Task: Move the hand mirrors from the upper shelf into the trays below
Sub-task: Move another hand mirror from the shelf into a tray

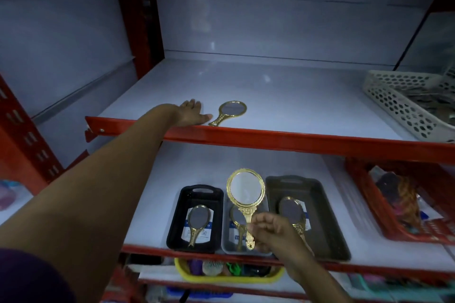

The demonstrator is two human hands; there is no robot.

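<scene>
Nearest, the right hand pinches the handle of a gold hand mirror, holding it upright with its glass facing the camera, above the grey middle tray. Three trays sit side by side at the front of the lower shelf: a black tray, the grey one and a dark olive tray, each holding one gold mirror lying flat. Farther up, the left hand rests flat, fingers spread, on the upper shelf just beside a last gold mirror lying near the red front edge. At far right stands a white perforated basket.
</scene>
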